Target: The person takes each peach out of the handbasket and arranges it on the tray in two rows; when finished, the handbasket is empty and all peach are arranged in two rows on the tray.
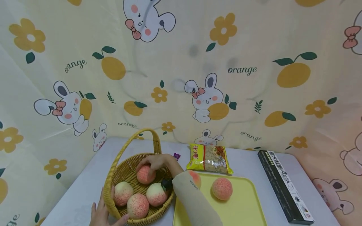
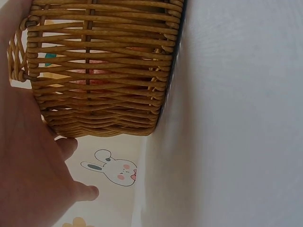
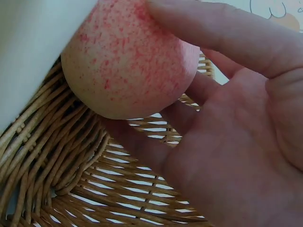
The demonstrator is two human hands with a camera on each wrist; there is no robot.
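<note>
A wicker basket (image 1: 133, 166) with a tall arched handle stands on the left part of the table, holding several pink-and-cream peaches. At the back of its inside, my right hand (image 1: 154, 162) grips a peach (image 1: 146, 174); the right wrist view shows this peach (image 3: 128, 61) between thumb and fingers. Other peaches (image 1: 137, 205) lie nearer the front. My left hand (image 1: 103, 208) rests against the basket's left outer side, fingers spread and thumb at the front rim. In the left wrist view, the hand (image 2: 33, 156) touches the woven wall, two fingertips pointing past it.
Right of the basket lies a yellow tray (image 1: 240, 204) with one peach (image 1: 222, 189) in sight and another (image 1: 195, 179) partly behind my sleeve. Behind stand a yellow pasta bag (image 1: 210, 159) and a small purple wrapper (image 1: 176, 156). A black pasta box (image 1: 284, 186) lies far right.
</note>
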